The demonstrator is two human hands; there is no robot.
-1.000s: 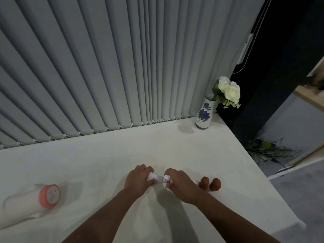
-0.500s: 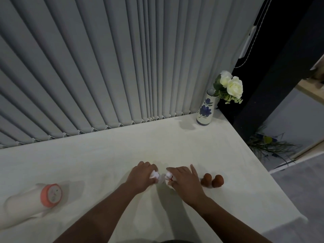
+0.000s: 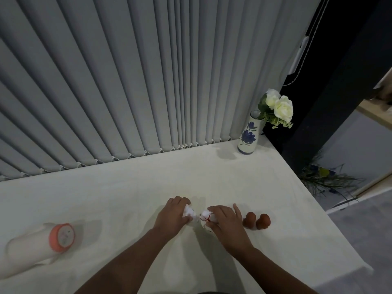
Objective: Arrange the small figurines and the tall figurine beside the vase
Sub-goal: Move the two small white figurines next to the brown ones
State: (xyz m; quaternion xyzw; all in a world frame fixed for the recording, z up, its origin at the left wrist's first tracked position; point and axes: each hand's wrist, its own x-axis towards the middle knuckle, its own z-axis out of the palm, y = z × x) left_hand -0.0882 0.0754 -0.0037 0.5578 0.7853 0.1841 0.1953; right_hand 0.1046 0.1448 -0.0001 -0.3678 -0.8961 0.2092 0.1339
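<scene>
A white vase (image 3: 248,135) with blue flowers painted on it stands at the table's far right corner, holding white roses (image 3: 279,108). Near the table's front middle, my left hand (image 3: 172,215) is closed around a small white figurine (image 3: 189,212). Close beside it, my right hand (image 3: 226,222) grips another small white figurine (image 3: 206,217) with red markings. Two small brown figurines (image 3: 256,220) stand just right of my right hand. A tall white figurine (image 3: 40,247) with an orange end lies on its side at the front left.
The white table (image 3: 131,187) ends at grey vertical blinds (image 3: 127,81) behind. Its right edge drops to a grey floor, where a dark plant (image 3: 326,179) lies beside a dark column.
My hands have drawn slightly apart, each with its white figurine. The right hand's fingers have spread, and it no longer covers the brown figurines.
</scene>
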